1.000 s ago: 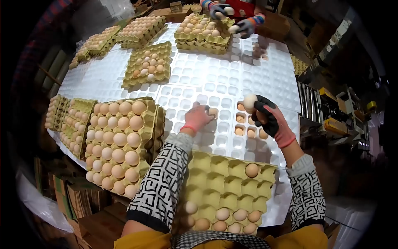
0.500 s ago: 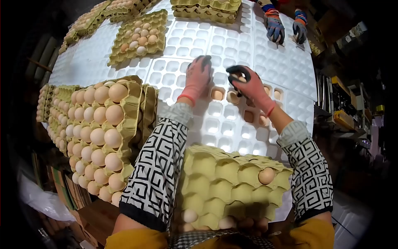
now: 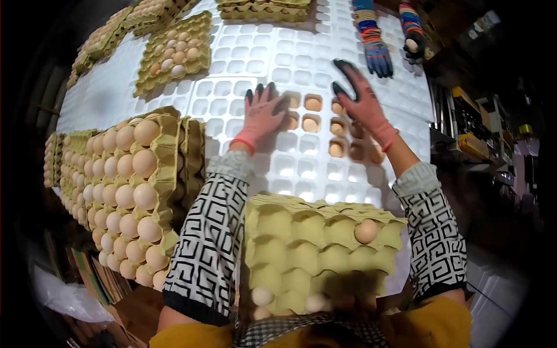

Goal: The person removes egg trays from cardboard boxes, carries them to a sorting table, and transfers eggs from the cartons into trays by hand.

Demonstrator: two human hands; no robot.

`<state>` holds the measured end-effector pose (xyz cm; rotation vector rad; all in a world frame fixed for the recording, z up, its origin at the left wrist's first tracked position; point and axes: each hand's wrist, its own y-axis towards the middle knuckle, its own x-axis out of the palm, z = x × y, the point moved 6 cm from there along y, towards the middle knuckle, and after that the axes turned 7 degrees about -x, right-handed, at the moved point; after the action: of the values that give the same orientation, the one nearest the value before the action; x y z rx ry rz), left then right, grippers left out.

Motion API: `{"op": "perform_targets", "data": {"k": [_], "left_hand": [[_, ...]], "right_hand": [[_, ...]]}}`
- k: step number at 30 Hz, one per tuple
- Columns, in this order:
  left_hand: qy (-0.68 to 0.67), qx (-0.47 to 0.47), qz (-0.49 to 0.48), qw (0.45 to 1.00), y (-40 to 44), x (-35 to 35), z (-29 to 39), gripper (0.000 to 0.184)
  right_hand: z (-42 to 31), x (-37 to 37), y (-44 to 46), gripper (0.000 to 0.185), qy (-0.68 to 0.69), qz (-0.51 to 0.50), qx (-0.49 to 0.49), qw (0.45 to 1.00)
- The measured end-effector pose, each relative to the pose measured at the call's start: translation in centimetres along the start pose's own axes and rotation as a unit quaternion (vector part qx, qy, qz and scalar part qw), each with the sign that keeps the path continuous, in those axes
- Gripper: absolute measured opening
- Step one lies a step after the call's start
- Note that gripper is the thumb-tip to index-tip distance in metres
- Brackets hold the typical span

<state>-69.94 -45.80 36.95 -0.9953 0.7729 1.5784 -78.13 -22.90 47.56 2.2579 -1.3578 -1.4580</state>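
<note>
My left hand (image 3: 261, 113), in a pink glove with dark fingertips, lies over the white foam tray (image 3: 288, 167), fingers spread, beside the eggs in its cells. My right hand (image 3: 362, 104) is also gloved, with thumb and fingers apart and nothing between them, above the tray cells to the right. Brown eggs (image 3: 311, 124) sit in several cells between and below my hands. Nearest my body is a yellow-green carton tray (image 3: 299, 243), with one brown egg (image 3: 366, 231) at its upper right and a few eggs along its bottom edge.
Upright stacked cartons full of eggs (image 3: 125, 168) stand at the left. A partly filled carton (image 3: 200, 43) lies farther back, with more stacks (image 3: 264, 10) behind. At the top right are a co-worker's gloved hands (image 3: 378, 58), one holding a white egg (image 3: 411, 45).
My left hand has opened out over the tray. The egg has left my right hand, whose fingers are now apart. More eggs show in the cells between my hands. The view has shifted forward.
</note>
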Motion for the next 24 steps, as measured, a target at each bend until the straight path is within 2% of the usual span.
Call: {"op": "perform_targets", "data": {"k": [2,4,5,6,8,9,10,11,14,17,18,20,22,23,24], "left_hand": [[-0.067,0.009,-0.013,0.998,0.6,-0.6,-0.5,0.045],[-0.184,-0.010,-0.008,0.983,2.4,-0.4,-2.3,0.037],[-0.427,-0.202,-0.174,0.864,-0.4,-4.0,0.8,0.035],[-0.441,-0.176,-0.153,0.867,0.0,-4.8,0.6,0.038],[-0.428,-0.143,-0.179,0.874,-1.6,-9.5,4.2,0.039],[-0.403,-0.118,-0.163,0.893,-2.7,-12.0,6.5,0.039],[-0.421,-0.092,-0.163,0.887,-4.1,-14.1,8.4,0.040],[-0.372,-0.066,-0.134,0.916,-5.7,-16.3,10.4,0.039],[-0.209,-0.006,-0.053,0.976,-12.9,-22.8,16.1,0.038],[-0.179,0.044,-0.048,0.982,-19.8,-24.4,16.2,0.044],[-0.185,0.064,-0.048,0.980,-22.1,-24.7,15.7,0.048],[-0.111,0.033,-0.053,0.992,-26.4,-23.9,13.3,0.054],[-0.088,0.036,-0.070,0.993,-29.6,-22.8,11.7,0.055],[-0.078,0.026,-0.089,0.993,-31.0,-22.5,11.4,0.056],[-0.098,0.031,-0.084,0.991,-32.4,-22.1,10.7,0.059]], "right_hand": [[0.4,-7.3,-1.4,0.050,0.067,0.093,0.072,0.991],[2.9,-12.2,-5.9,0.044,0.006,0.094,0.225,0.970],[3.2,-12.7,-8.1,0.044,-0.038,0.002,0.286,0.958],[3.1,-12.5,-10.5,0.044,-0.081,-0.090,0.341,0.932],[2.6,-9.9,-14.4,0.053,-0.059,-0.167,0.346,0.922],[1.8,-8.6,-15.0,0.058,-0.113,-0.184,0.312,0.925],[1.3,-7.3,-15.6,0.063,-0.166,-0.198,0.280,0.925],[1.4,-6.0,-16.4,0.065,-0.206,-0.198,0.214,0.934],[0.7,-5.3,-16.4,0.050,-0.239,-0.147,0.177,0.944],[-0.5,-6.1,-17.1,0.046,-0.157,-0.069,0.175,0.969],[0.2,-6.8,-17.8,0.042,-0.076,-0.004,0.204,0.976],[0.6,-9.1,-19.0,0.036,-0.008,0.109,0.213,0.971],[-4.3,-13.0,-18.9,0.032,0.190,0.172,0.296,0.920],[-8.8,-14.9,-18.1,0.033,0.266,0.177,0.324,0.890],[-13.0,-16.3,-17.9,0.035,0.304,0.157,0.321,0.883]]}}
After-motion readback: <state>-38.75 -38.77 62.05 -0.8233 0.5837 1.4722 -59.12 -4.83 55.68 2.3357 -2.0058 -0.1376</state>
